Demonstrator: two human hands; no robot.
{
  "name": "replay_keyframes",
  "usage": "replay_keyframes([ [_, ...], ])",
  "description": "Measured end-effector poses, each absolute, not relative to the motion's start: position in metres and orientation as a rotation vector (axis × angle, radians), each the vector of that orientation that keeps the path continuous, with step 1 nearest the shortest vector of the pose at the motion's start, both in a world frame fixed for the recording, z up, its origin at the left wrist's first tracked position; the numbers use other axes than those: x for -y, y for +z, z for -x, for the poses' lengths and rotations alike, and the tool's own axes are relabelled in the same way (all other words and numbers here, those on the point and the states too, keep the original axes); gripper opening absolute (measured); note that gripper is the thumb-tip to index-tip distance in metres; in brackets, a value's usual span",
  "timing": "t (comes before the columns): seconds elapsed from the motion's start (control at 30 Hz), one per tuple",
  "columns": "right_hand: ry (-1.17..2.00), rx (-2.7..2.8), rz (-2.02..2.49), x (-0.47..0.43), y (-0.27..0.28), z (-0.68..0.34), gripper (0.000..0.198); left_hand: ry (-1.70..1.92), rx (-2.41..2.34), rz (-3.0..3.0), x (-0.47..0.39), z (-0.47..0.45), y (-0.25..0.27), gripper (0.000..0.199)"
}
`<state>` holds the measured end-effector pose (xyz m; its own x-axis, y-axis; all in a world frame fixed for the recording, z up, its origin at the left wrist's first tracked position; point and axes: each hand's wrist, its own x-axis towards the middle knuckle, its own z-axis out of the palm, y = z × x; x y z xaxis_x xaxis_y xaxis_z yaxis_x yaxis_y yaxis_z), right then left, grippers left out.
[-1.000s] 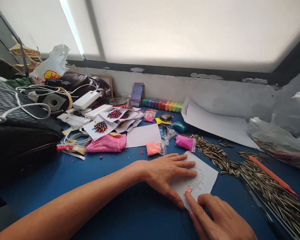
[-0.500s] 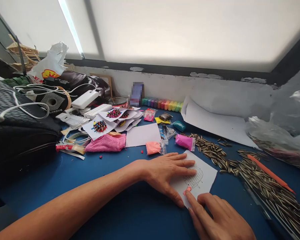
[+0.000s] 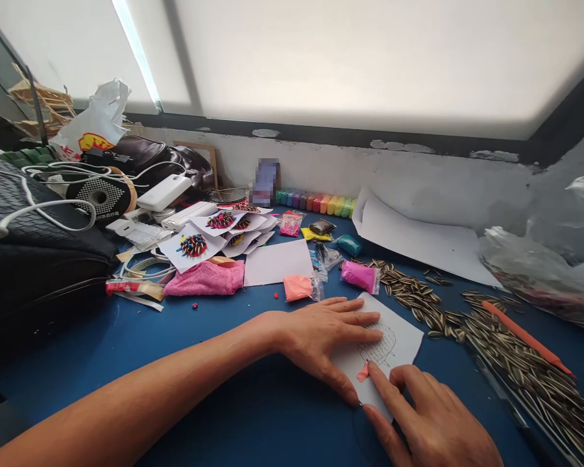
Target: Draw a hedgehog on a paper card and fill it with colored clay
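A white paper sheet (image 3: 403, 344) with a pencil-like drawing of a gridded oval shape lies on the blue table. My left hand (image 3: 321, 337) rests flat across its left side, fingers spread, covering part of the drawing. At the drawing's lower end sits a small flattened piece of coral-pink clay (image 3: 363, 371). The index fingertip of my right hand (image 3: 428, 415) touches the clay's upper right edge; the thumb is apart from it and the other fingers are bent. Just beyond my left hand are an orange clay packet (image 3: 299, 288) and a purple clay packet (image 3: 360, 276).
Sunflower seeds (image 3: 520, 370) are heaped on the right, with an orange tool (image 3: 528, 337) on them. Finished picture cards (image 3: 193, 250), a pink cloth (image 3: 204, 277) and a blank card (image 3: 278, 263) lie further left. A black bag (image 3: 43, 259) fills the left edge.
My right index finger has slid slightly up and right over the clay, exposing more of it. The right thumb has spread away from the index finger. My left hand stays put.
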<state>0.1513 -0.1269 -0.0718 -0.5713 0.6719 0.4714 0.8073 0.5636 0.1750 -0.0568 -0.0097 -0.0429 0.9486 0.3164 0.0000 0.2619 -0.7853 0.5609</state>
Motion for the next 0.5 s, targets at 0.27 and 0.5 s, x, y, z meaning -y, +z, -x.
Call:
replay_keyframes([
  [0.27, -0.523, 2.442, 1.248, 0.126, -0.064, -0.158, 0.034, 0.143, -0.401, -2.523, 0.009, 0.057, -0.043, 0.091],
  [0.5, -0.534, 2.462, 1.163, 0.128, -0.062, -0.151, 0.034, 0.149, -0.400, -2.529, 0.009, 0.057, -0.046, 0.092],
])
